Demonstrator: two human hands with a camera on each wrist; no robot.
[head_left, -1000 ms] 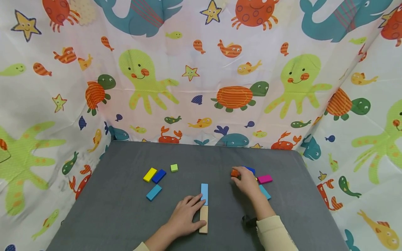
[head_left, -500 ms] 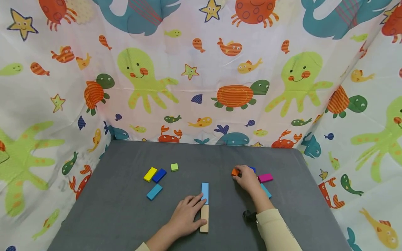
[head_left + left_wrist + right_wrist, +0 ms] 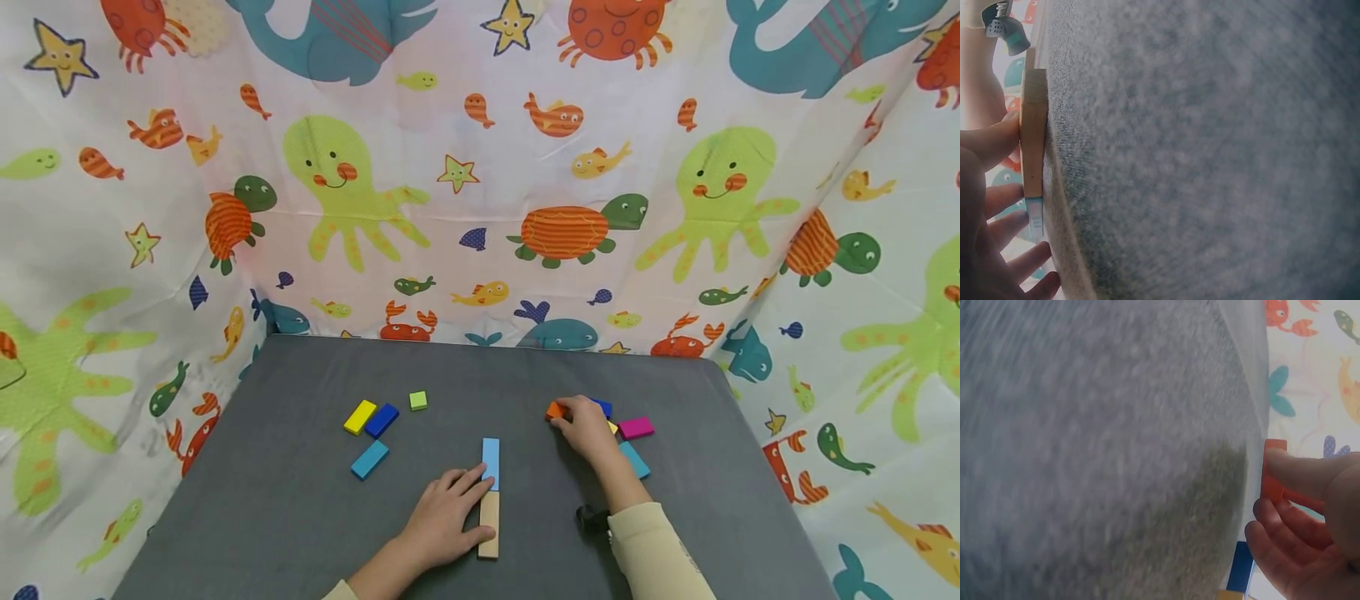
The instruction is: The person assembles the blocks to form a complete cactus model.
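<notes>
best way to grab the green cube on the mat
Pinch the green cube by two opposite side faces, coming straight down from above. It is small, sits flat on the mat and stands apart from the yellow block and dark blue block, so fingers should fit on any pair of sides.

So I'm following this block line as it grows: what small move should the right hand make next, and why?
Probably lift the orange block that the right hand pinches and carry it toward the light blue block, whose far end is free; the left hand steadies the row at the tan block.
</notes>
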